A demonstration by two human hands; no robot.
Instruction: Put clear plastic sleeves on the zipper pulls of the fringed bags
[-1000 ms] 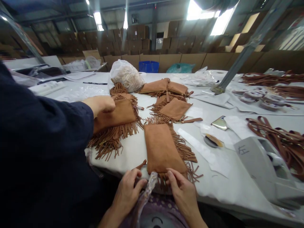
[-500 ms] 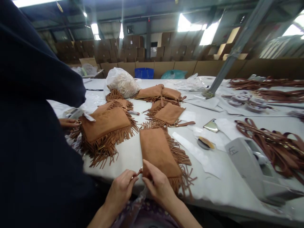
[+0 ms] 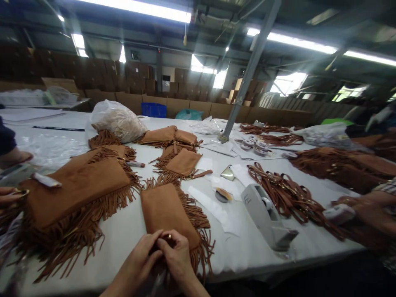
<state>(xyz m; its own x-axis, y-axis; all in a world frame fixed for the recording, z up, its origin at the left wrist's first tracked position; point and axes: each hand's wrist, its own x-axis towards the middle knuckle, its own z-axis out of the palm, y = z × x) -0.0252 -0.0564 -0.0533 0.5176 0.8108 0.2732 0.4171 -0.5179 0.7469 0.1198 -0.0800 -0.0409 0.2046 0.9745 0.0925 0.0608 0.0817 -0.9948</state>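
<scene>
A tan suede fringed pouch (image 3: pixel 163 210) lies on the white table (image 3: pixel 130 231) right in front of me. My left hand (image 3: pixel 140 260) and my right hand (image 3: pixel 177 256) meet at its near corner, fingers pinched together on the pouch's small metal zip pull or ring. Fringe hangs off the pouch's right side and near end. A stack of similar fringed pouches (image 3: pixel 77 187) lies to the left, where another person's hand (image 3: pixel 9 194) touches its edge.
More pouches (image 3: pixel 182 161) and a clear bag of filling (image 3: pixel 116 119) sit further back. A grey tape dispenser (image 3: pixel 266 214), brown straps (image 3: pixel 284 192) and a steel post (image 3: pixel 244 86) are to the right. Another person's hand (image 3: pixel 355 208) works at the right edge.
The camera has swung right and the dark-sleeved person has dropped out to the left. My two hands have closed in together on the pouch's near corner.
</scene>
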